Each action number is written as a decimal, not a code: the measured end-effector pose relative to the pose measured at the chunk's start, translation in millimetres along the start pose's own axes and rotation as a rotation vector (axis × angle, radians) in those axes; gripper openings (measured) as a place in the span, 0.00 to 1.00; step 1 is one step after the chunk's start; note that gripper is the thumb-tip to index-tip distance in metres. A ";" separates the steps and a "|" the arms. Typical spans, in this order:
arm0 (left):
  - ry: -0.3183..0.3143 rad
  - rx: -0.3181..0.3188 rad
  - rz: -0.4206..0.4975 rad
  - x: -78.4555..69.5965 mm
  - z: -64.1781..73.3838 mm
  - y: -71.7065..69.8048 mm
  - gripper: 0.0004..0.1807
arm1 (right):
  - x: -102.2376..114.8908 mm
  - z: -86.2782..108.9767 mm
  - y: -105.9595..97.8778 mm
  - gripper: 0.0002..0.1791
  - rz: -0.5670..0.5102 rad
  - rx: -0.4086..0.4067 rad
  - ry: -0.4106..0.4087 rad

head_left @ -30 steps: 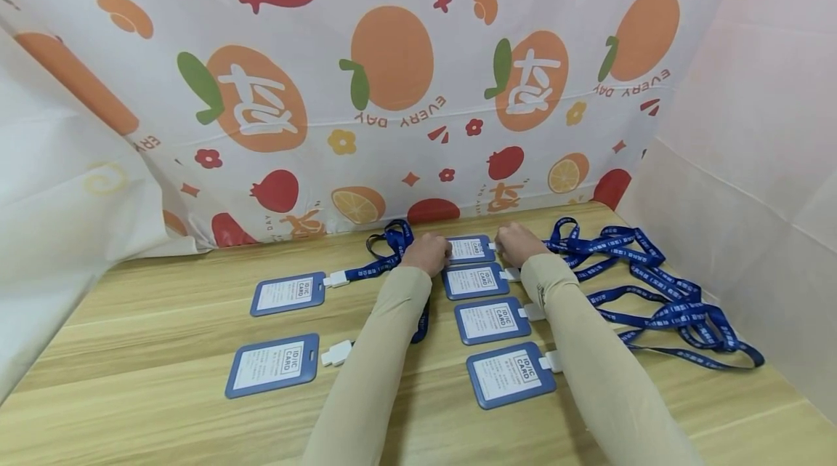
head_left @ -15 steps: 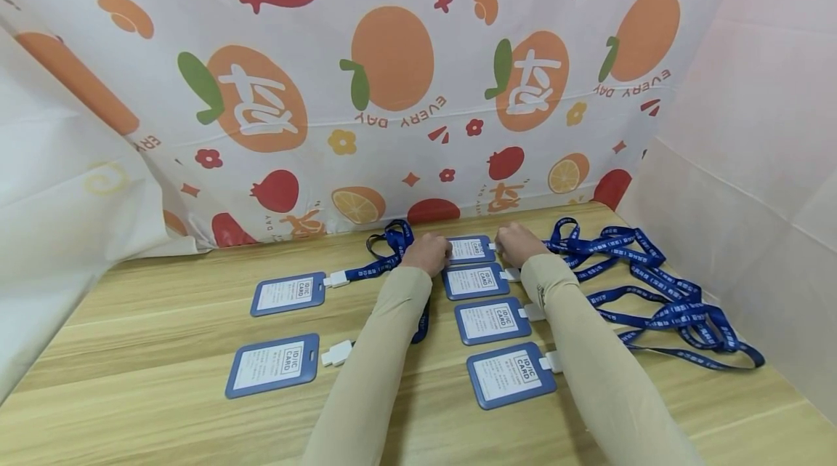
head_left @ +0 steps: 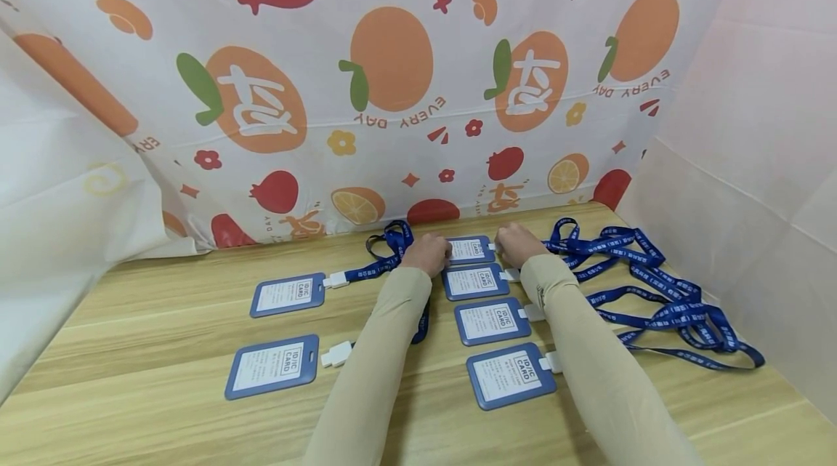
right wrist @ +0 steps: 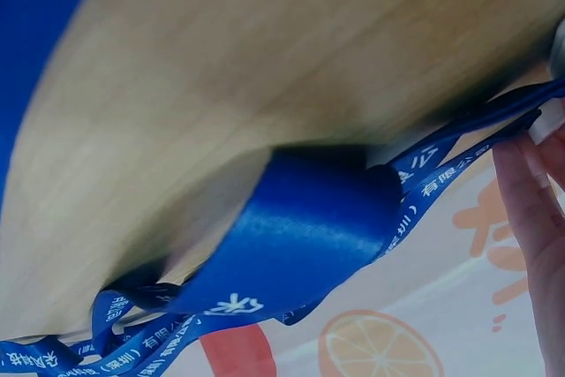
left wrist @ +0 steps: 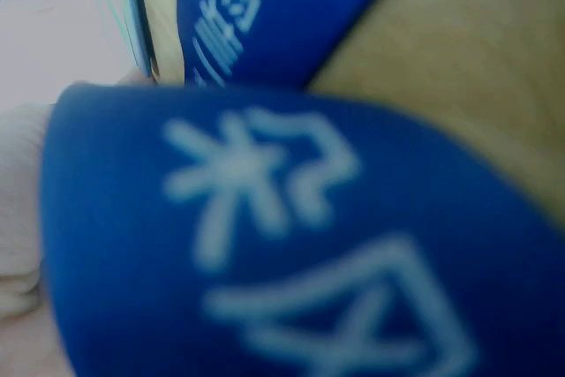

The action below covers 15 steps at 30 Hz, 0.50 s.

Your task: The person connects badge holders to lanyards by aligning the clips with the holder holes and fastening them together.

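Observation:
In the head view, my left hand (head_left: 426, 254) holds the left edge of the far blue ID card holder (head_left: 469, 250) in the right column, its fingertips mostly hidden. At that holder's other end, my right hand (head_left: 519, 244) pinches the white clip (right wrist: 549, 119), where the lanyard (right wrist: 309, 227) joins it. The right wrist view shows two fingers (right wrist: 528, 209) against this clip. Close to the left wrist camera, a blurred blue lanyard (left wrist: 265, 227) covers most of the scene, and part of the left hand (left wrist: 19, 218) shows at its side.
Nearer along the right column lie more card holders (head_left: 476, 282) with clips. Their lanyards (head_left: 680, 313) tangle toward the right wall. At left lie a clipped holder (head_left: 288, 294) and another holder (head_left: 272, 367) apart from its clip (head_left: 336, 355). A fruit-print sheet (head_left: 392, 161) hangs behind the table.

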<state>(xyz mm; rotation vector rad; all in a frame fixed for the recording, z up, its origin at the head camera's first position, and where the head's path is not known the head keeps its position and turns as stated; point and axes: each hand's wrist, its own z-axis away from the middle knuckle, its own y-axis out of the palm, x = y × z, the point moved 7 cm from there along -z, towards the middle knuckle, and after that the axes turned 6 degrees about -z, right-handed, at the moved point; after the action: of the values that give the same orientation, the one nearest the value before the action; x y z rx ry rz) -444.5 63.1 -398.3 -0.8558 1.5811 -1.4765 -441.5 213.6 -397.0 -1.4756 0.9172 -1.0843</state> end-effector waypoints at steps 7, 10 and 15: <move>-0.003 -0.010 -0.010 -1.1 2.2 -2.2 0.05 | 0.4 -0.5 0.5 0.10 0.028 0.019 0.013; -0.004 -0.010 -0.013 -1.5 2.7 -2.8 0.05 | 0.2 -0.9 0.8 0.10 0.033 0.024 0.014; -0.002 -0.006 -0.020 -1.7 2.3 -2.6 0.05 | 0.0 -1.2 0.9 0.10 0.035 0.031 0.015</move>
<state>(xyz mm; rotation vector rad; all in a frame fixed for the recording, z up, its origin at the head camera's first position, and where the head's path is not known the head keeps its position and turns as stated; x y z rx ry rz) -441.7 63.3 -395.5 -0.8790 1.5802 -1.4854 -442.7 213.1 -397.9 -1.4235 0.9292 -1.0805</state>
